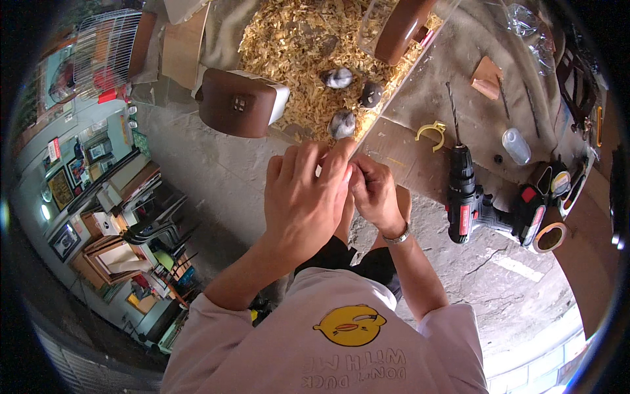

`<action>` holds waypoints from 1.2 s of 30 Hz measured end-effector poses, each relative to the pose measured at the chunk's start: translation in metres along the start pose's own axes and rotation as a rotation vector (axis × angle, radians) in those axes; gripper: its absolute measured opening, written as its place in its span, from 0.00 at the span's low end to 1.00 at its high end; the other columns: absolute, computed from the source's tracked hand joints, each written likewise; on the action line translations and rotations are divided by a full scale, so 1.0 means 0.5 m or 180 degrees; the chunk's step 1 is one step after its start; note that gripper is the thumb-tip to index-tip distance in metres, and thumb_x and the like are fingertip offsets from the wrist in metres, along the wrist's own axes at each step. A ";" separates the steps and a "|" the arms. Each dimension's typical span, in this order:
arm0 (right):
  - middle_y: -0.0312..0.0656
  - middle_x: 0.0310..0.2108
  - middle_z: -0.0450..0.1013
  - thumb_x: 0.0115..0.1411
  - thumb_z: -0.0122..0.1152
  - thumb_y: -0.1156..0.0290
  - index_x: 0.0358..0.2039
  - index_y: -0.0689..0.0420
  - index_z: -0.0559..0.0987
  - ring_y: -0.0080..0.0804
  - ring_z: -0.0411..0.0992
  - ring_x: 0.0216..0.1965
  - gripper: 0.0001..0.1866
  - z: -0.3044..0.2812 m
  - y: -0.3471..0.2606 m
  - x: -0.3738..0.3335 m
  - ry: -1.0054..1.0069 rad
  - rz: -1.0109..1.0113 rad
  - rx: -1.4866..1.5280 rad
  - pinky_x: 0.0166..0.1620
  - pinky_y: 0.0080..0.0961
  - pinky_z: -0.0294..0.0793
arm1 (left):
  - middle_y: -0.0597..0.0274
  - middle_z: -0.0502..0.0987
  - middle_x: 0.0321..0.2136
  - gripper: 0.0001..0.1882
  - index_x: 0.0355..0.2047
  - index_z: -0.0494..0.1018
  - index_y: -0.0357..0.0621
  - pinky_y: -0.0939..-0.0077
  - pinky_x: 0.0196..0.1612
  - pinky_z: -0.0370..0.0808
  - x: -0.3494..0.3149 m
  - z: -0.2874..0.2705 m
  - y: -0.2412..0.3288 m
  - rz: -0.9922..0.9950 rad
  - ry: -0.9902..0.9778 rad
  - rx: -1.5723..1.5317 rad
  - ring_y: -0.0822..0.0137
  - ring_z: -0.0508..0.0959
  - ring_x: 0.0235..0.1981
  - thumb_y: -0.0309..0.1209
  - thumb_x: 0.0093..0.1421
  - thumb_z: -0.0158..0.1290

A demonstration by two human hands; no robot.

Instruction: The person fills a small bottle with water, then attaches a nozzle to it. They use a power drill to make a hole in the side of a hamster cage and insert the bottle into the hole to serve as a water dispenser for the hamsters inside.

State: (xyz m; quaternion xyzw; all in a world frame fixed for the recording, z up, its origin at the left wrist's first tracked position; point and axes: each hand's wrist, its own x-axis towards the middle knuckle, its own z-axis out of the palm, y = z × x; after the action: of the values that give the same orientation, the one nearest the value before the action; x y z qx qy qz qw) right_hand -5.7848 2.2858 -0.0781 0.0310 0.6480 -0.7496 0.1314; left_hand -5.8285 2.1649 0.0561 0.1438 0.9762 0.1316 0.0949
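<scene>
My left hand and my right hand meet at the near corner of a clear-walled enclosure. The left fingers are bent and press together at the tips. Beside them, the right hand is closed, thumb against the curled fingers. Whatever lies between the fingertips is hidden. Just beyond my left fingertips, a grey-and-white hamster sits on wood shavings. Farther in are another grey-and-white hamster and a dark grey one. A brown-and-white plastic box sits at the enclosure's left edge.
A black cordless drill with a long bit lies to the right. Near it are a yellow ring clip, a roll of tape and a clear plastic piece. Another brown plastic part stands at the enclosure's far right.
</scene>
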 end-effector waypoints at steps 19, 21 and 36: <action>0.54 0.23 0.71 0.70 0.55 0.69 0.33 0.64 0.72 0.54 0.71 0.25 0.11 -0.023 -0.036 0.002 -0.0353 0.0242 -0.0068 0.32 0.40 0.70 | 0.47 0.78 0.35 0.19 0.46 0.72 0.37 0.55 0.43 0.76 0.026 -0.017 -0.029 -0.0258 -0.0914 -0.0343 0.45 0.79 0.38 0.35 0.59 0.61; 0.56 0.24 0.73 0.69 0.57 0.70 0.34 0.64 0.72 0.56 0.73 0.27 0.10 -0.021 -0.043 0.004 -0.0370 0.0132 -0.0079 0.32 0.42 0.71 | 0.48 0.78 0.35 0.18 0.44 0.73 0.37 0.55 0.43 0.76 0.026 -0.012 -0.035 -0.0308 -0.0955 -0.0406 0.46 0.79 0.38 0.34 0.59 0.61; 0.56 0.26 0.73 0.66 0.60 0.73 0.34 0.62 0.73 0.61 0.74 0.28 0.07 -0.012 -0.028 0.001 -0.0153 -0.0122 -0.0177 0.31 0.47 0.72 | 0.47 0.83 0.39 0.17 0.49 0.77 0.35 0.62 0.47 0.78 0.027 -0.009 -0.057 -0.0547 -0.1286 -0.0732 0.51 0.84 0.41 0.32 0.63 0.60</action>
State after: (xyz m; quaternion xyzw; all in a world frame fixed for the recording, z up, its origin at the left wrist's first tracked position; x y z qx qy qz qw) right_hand -5.7892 2.2933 -0.0656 -0.0031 0.6657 -0.7342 0.1334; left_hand -5.8495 2.1420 0.0502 0.0719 0.9247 0.2018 0.3147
